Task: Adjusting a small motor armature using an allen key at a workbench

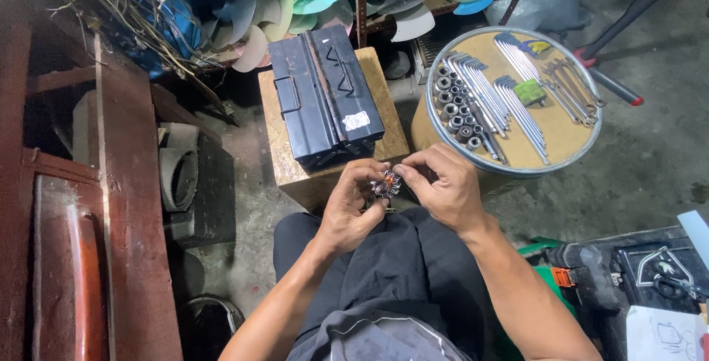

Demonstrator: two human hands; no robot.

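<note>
While my left hand [353, 210] and right hand [443, 187] pinch a small copper-wound part [385, 183], a black metal toolbox [325, 95] with a white sticker [357, 119] sits beyond on a wooden block [284, 162].

We hold a small round toothed metal part with copper windings [385, 183] between both hands: our left hand [348, 210] underneath, our right hand [443, 184] pinching its edge. Just beyond sit a black metal toolbox [325, 95] on a wooden block [384, 102] and a round tray of wrenches and sockets [561, 136].
</note>
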